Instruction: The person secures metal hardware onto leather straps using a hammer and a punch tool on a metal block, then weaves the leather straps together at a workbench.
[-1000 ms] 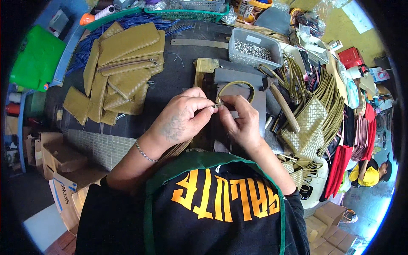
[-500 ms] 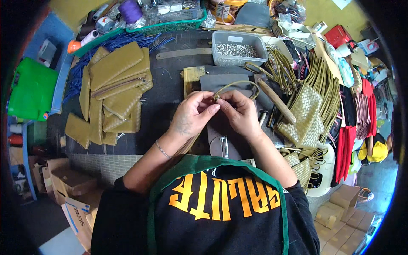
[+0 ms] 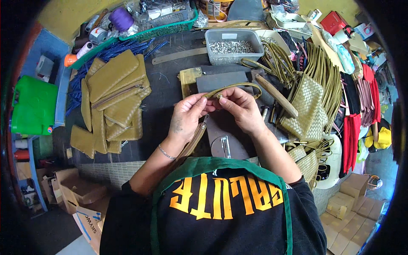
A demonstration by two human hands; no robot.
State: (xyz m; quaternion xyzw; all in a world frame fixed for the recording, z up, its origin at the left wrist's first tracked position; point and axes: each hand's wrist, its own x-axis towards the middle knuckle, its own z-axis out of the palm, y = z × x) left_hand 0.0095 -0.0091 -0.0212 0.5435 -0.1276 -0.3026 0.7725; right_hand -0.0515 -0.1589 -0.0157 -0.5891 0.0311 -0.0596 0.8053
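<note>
Between my hands an olive strap (image 3: pixel 236 85) arches up and curves down round my right knuckles. My left hand (image 3: pixel 187 115) pinches one part of this strap between thumb and fingertips. Thumb and fingers of my right hand (image 3: pixel 245 112) close on a small brass-coloured metal fitting (image 3: pixel 219 97), whose exact kind is too small to make out. Under my left hand hangs an olive zippered pouch (image 3: pixel 193 140), with a metal piece at its top; my forearm and apron hide the rest of it. Beneath my hands lies a dark work board (image 3: pixel 221 127).
Stacked olive woven pouches (image 3: pixel 114 85) lie on the left. Beyond my hands stands a clear tub (image 3: pixel 236 60) of small metal parts, beside a metal ruler (image 3: pixel 178 56). A wooden stick (image 3: pixel 276 97) and a woven olive piece with long strips (image 3: pixel 304 106) lie right.
My fingertips, close together at the metal fitting before, have drawn slightly apart. The strap's arch is flatter, and more of the zippered pouch shows. The whole view has shifted a little.
</note>
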